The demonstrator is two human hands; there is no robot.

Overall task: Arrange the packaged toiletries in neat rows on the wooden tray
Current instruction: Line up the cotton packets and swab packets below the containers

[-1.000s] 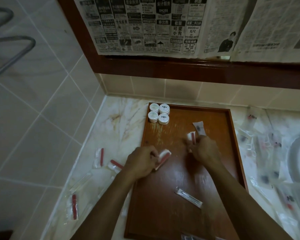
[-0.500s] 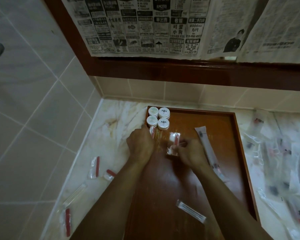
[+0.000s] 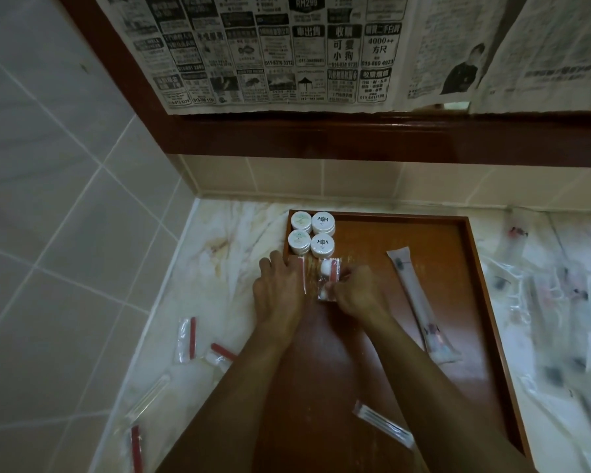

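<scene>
1. Four round tubs (image 3: 312,235) are set as a tight two-by-two block in the tray's (image 3: 471,254) far left corner, apparently as the anchor from which the rows are built.
2. A packet with a red strip (image 3: 301,273) is laid just in front of the left tubs, along the left edge; the left hand (image 3: 277,290) is rested flat on it, fingers fairly straight and pointing at the tubs, probably to press it square. Most of the packet is covered by the fingers; only its right edge shows beside them.
3. A second packet (image 3: 329,279), holding white puffs and a red strip, is placed just right of the first, in front of the right tubs. It is pinched at its near end by the curled fingers of the right hand (image 3: 354,295); the far end projects beyond the fingertips, close to the tubs.
4. The two packets are kept parallel and near each other, which suggests a new row is being started.
5. A long sachet (image 3: 420,307) lies slanted towards the right edge and a slim pack (image 3: 382,423) lies askew near the front; both are untouched and judged unsorted.
6. More packets (image 3: 186,339) are left on the counter (image 3: 219,240), beyond the left edge.
</scene>
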